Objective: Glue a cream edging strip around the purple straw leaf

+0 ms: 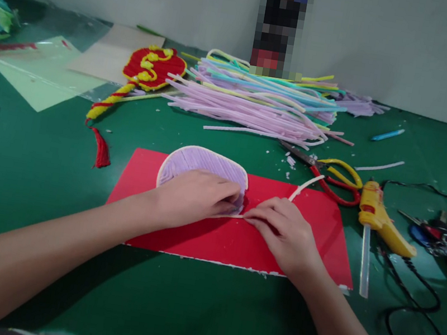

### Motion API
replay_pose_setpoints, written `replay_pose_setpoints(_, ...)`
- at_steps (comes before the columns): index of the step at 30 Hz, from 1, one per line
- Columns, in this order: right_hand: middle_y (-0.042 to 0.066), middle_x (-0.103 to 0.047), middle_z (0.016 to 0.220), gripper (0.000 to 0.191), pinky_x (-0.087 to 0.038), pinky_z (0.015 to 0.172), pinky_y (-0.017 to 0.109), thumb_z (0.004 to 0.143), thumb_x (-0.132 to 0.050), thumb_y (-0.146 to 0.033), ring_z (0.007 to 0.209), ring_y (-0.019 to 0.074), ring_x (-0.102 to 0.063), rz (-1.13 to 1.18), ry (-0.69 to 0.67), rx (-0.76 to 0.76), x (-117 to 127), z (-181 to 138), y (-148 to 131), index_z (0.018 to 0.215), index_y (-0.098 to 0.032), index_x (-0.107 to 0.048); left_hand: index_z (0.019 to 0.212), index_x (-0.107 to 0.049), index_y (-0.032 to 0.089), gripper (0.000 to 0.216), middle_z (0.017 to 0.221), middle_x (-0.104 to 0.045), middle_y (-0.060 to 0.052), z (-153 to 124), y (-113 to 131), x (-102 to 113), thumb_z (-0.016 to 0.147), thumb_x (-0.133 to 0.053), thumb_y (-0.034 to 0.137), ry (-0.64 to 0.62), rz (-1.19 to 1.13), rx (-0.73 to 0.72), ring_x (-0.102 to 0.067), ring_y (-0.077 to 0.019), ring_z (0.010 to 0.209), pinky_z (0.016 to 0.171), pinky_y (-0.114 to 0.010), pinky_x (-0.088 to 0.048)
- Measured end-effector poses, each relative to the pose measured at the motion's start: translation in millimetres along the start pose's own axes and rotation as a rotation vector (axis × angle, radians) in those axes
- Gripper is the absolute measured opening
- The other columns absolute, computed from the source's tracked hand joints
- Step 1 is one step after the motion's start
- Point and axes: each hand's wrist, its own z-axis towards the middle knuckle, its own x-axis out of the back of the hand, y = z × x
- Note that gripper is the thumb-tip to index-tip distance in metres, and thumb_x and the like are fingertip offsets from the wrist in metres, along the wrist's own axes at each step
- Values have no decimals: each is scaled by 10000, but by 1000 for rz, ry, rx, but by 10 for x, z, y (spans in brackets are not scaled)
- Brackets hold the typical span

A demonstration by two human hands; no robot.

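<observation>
On a red board (pixel 195 241) lies a rounded purple pipe-cleaner panel (pixel 203 160), its edge bordered with a cream pipe cleaner. My left hand (pixel 197 197) rests across the panel with curled fingers, gripping it near its right end; the hand hides much of its surface. Just to the right, my right hand (pixel 281 230) pinches the cream pipe cleaner (pixel 304 188) at the panel's lower right corner. The strip's free end sticks up behind that hand.
Loose pipe cleaners (pixel 250 106) are heaped at the back. A red and yellow fan (pixel 154 69) with a tassel lies behind left. Scissors (pixel 332 176), a yellow glue gun (pixel 380 218) with its black cord, keys (pixel 438 232) and a blue pen (pixel 387 135) are on the right.
</observation>
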Motion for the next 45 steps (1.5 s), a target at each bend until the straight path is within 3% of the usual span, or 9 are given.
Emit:
replay_pose_setpoints(11,46,-654,878,154,-455,779,319,914,-524,-208,837,167,-575,46,6,-32,-3,-5,-47,901,-205,-677,821,-555,201,132,778,-656,5,41,26,67,873,-527,319,-42,-31,10,-583,-154,680,543,-253,-292)
replay_pose_setpoints(16,53,-665,935,163,-475,832,332,911,-532,-246,896,174,-603,56,103,-50,74,-29,19,933,-212,-691,832,-546,197,136,804,-649,-12,27,14,38,879,-488,310,-31,-42,24,-579,-161,689,562,-258,-316)
replay_pose_setpoints(21,70,-665,962,206,-478,878,385,905,-520,-282,932,210,-619,-139,291,-146,639,-251,322,1009,-222,-688,950,-573,203,193,957,-665,-27,-86,-50,13,902,-400,274,37,-171,112,-601,-179,838,688,-270,-403)
replay_pose_setpoints(25,48,-667,1039,213,-520,781,331,883,-537,-353,906,197,-641,-59,349,-408,1176,-548,253,1026,-252,-658,1027,-600,196,255,983,-665,-44,-166,-33,49,883,-407,278,209,-283,191,-600,-187,856,737,-291,-443)
replay_pose_setpoints(29,34,-658,1094,242,-483,869,346,879,-503,-344,1013,215,-609,-195,364,-358,1477,-795,284,1064,-287,-648,1016,-614,182,261,990,-664,-54,-137,57,109,872,-429,295,294,-255,203,-600,-197,873,759,-301,-456)
replay_pose_setpoints(31,57,-645,1102,314,-467,884,385,866,-442,-295,1009,235,-604,-355,308,-358,1494,-872,559,1115,-267,-630,1032,-610,188,260,1002,-664,-47,-110,93,125,882,-427,295,326,-229,168,-602,-188,883,772,-290,-460)
replay_pose_setpoints(35,136,-601,1081,506,-470,874,402,720,-484,-217,1000,275,-593,-583,29,-490,1293,-940,1235,1212,-136,-570,1021,-607,204,240,1038,-660,-42,-111,114,122,893,-427,298,382,-169,150,-594,-190,963,853,-299,-450)
replay_pose_setpoints(40,164,-551,1043,437,-475,722,462,782,-448,-308,936,346,-570,-660,104,-539,1064,-951,1426,1165,-140,-574,1023,-622,215,240,1125,-639,-48,-250,143,111,912,-426,296,425,-126,155,-550,-198,1091,960,-322,-415)
replay_pose_setpoints(45,124,-545,963,355,-468,684,407,799,-459,-392,854,294,-561,-605,195,-509,1091,-974,1439,1061,-171,-551,1129,-604,226,278,1233,-599,-43,-446,232,56,879,-504,294,342,-40,136,-520,-206,1158,1011,-333,-376)
